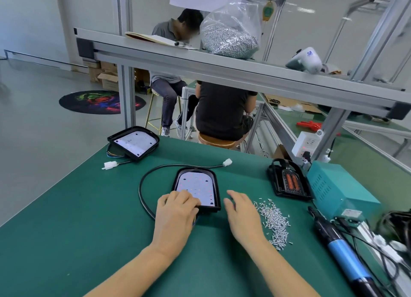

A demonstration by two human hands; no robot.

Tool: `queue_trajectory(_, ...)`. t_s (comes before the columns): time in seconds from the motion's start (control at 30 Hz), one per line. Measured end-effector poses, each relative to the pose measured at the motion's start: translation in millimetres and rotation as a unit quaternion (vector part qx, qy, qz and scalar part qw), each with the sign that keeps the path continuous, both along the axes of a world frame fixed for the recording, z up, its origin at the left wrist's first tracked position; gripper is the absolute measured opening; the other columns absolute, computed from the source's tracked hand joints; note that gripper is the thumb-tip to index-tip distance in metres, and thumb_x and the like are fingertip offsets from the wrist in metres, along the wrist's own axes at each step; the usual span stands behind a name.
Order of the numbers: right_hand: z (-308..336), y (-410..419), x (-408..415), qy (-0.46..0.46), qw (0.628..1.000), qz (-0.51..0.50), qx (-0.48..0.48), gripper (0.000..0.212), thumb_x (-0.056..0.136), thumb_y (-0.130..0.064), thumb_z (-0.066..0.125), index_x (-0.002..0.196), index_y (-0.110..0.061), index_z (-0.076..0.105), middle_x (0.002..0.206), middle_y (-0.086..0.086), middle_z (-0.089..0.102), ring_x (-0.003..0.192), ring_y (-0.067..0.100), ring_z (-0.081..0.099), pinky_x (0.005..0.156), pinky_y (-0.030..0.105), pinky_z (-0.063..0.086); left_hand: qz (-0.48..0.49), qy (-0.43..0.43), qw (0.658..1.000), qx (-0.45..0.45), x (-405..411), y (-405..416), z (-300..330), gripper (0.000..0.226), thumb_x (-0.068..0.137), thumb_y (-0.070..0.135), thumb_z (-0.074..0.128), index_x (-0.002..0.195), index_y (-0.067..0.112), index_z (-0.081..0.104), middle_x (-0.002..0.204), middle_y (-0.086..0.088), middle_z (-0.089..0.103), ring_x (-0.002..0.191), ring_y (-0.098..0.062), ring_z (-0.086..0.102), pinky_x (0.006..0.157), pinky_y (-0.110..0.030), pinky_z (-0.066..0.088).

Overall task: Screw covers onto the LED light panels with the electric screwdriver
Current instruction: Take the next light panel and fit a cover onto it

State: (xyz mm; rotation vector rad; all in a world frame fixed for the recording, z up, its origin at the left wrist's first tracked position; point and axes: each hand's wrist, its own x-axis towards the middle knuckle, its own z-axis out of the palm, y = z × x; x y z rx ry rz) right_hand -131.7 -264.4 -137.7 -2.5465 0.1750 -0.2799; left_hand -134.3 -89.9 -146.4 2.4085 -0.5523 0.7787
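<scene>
A black-framed LED light panel (195, 186) with a white board lies flat in the middle of the green mat. My left hand (176, 214) rests on its near left corner, fingers pressing on the board. To the right of the panel my right hand (241, 216) hovers with fingers spread, beside a loose pile of small silver screws (274, 222). The electric screwdriver (338, 250), blue-handled, lies on the mat at the right edge, in neither hand. A second LED panel (134, 145) sits at the far left corner. A black cable (142, 185) loops from the middle panel to a white connector (227, 162).
A black and orange part (289, 181) and a teal power supply box (333, 189) stand at the right. An aluminium shelf (222, 74) overhead holds a big bag of screws (230, 36). Two people sit on stools beyond the table's far edge.
</scene>
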Motion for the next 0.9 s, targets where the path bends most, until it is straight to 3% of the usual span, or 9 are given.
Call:
queue_trajectory(0.1, 7, 12, 2, 0.052, 0.977, 0.002, 0.207, 0.013, 0.097, -0.023, 0.049, 0.089, -0.017, 0.058, 0.084, -0.001, 0.057, 0.084, 0.023, 0.049, 0.071, 0.026, 0.044, -0.021, 0.003, 1.0, 0.013, -16, -13, 0, 0.023, 0.067, 0.006, 0.082, 0.078, 0.023, 0.071, 0.077, 0.008, 0.061, 0.072, -0.019, 0.06, 0.076, -0.03, 0.031)
queue_trajectory(0.2, 7, 6, -2, 0.086, 0.957, -0.009, 0.277, 0.021, 0.092, -0.007, 0.048, 0.107, -0.006, 0.063, 0.101, 0.013, 0.065, 0.079, 0.02, 0.054, 0.059, 0.027, 0.054, -0.051, 0.009, 0.999, -0.014, -22, -14, -5, 0.01, 0.076, 0.016, 0.074, 0.082, 0.023, 0.072, 0.083, 0.009, 0.06, 0.079, -0.016, 0.057, 0.078, -0.029, 0.032)
queue_trajectory(0.3, 6, -7, -7, 0.077, 0.951, -0.009, 0.298, 0.031, 0.093, -0.001, 0.045, 0.115, -0.011, 0.065, 0.104, 0.01, 0.069, 0.077, 0.017, 0.057, 0.057, 0.023, 0.053, -0.061, 0.11, 0.971, -0.203, -16, -10, -2, 0.015, 0.088, 0.022, 0.062, 0.102, 0.022, 0.066, 0.107, 0.012, 0.054, 0.105, -0.007, 0.046, 0.09, -0.012, 0.031)
queue_trajectory(0.4, 5, -16, -9, 0.051, 0.954, 0.013, 0.295, 0.035, 0.095, 0.0, 0.045, 0.119, -0.014, 0.065, 0.104, 0.001, 0.069, 0.085, 0.016, 0.059, 0.075, 0.03, 0.056, -0.013, 0.291, 0.873, -0.392, 5, -9, 6, 0.031, 0.093, 0.024, 0.058, 0.123, 0.024, 0.049, 0.123, 0.01, 0.046, 0.114, -0.008, 0.044, 0.094, -0.015, 0.029)
queue_trajectory(0.57, 5, -22, -15, 0.037, 0.953, 0.103, 0.284, 0.035, 0.098, -0.003, 0.047, 0.122, -0.021, 0.065, 0.114, -0.009, 0.07, 0.099, 0.004, 0.062, 0.082, 0.011, 0.046, -0.066, 0.519, 0.579, -0.625, 34, -13, 18, 0.023, 0.097, 0.025, 0.051, 0.105, 0.004, 0.059, 0.106, -0.013, 0.064, 0.091, -0.025, 0.062, 0.08, -0.038, 0.046)
queue_trajectory(0.67, 3, -25, -12, 0.059, 0.958, 0.115, 0.255, 0.025, 0.1, -0.013, 0.047, 0.115, -0.008, 0.067, 0.109, 0.006, 0.071, 0.086, 0.013, 0.06, 0.081, 0.019, 0.045, -0.045, 0.538, 0.53, -0.654, 41, -12, 12, 0.022, 0.098, 0.019, 0.05, 0.096, 0.0, 0.061, 0.111, -0.019, 0.062, 0.092, -0.03, 0.061, 0.08, -0.045, 0.043)
queue_trajectory(0.77, 5, -34, 2, 0.069, 0.975, 0.038, 0.207, 0.043, 0.102, -0.03, 0.04, 0.113, 0.008, 0.056, 0.12, 0.028, 0.056, 0.105, 0.035, 0.057, 0.09, 0.039, 0.044, -0.032, 0.526, 0.518, -0.673, 44, -12, 6, 0.026, 0.099, 0.016, 0.047, 0.111, -0.005, 0.057, 0.125, -0.021, 0.058, 0.094, -0.031, 0.06, 0.082, -0.046, 0.041)
queue_trajectory(0.83, 10, -47, 15, 0.065, 0.993, -0.022, 0.093, 0.039, 0.103, -0.031, 0.037, 0.111, -0.003, 0.063, 0.118, 0.021, 0.06, 0.113, 0.039, 0.05, 0.091, 0.041, 0.039, -0.033, 0.518, 0.507, -0.688, 43, -13, 4, 0.03, 0.099, 0.019, 0.047, 0.12, -0.003, 0.054, 0.13, -0.021, 0.056, 0.101, -0.031, 0.057, 0.084, -0.047, 0.041)
queue_trajectory(0.9, 13, -64, 26, 0.106, 0.992, -0.071, -0.023, 0.045, 0.103, -0.038, 0.034, 0.14, -0.017, 0.049, 0.147, 0.011, 0.041, 0.135, 0.031, 0.035, 0.106, 0.04, 0.031, -0.04, 0.511, 0.497, -0.7, 41, -14, 4, 0.028, 0.099, 0.022, 0.049, 0.113, -0.001, 0.057, 0.13, -0.021, 0.056, 0.104, -0.031, 0.057, 0.085, -0.047, 0.042)
